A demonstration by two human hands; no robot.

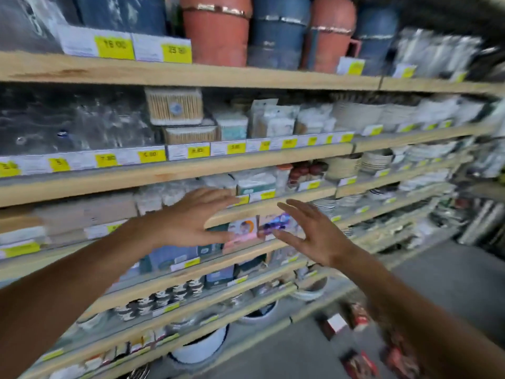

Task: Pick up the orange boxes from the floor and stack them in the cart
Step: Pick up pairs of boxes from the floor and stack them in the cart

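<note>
**Two spread hands at the shelves, boxes down on the floor**

Two bare hands are up in front of the shelves (175,173), and neither holds anything. The left hand (188,220) has its fingers straight and fanned, pointing right, level with a wooden shelf edge. The right hand (311,233) is spread too, palm turned toward the left one, with a gap between them. Through that gap two small packs (246,231) show on a shelf, one pinkish, one with purple print.

The boxes (358,315) lie on the grey floor (451,274) at lower right, well below both hands and nearest the right forearm. I count about four reddish-orange shapes: one by the foot of the shelving, one beside it showing a white face, and two more near the bottom edge. Motion blur makes the count unsure. The right forearm crosses in front of part of them. I see no cart from here.

Around them, at least seven wooden shelf boards run off to the right, lined with yellow price tags (114,46). On top stand four big jugs (218,31), two terracotta and two blue. Lower down sit cotton-swab packs (175,106), stacked bowls (355,113) and white tubs (196,348) near the floor.
</note>
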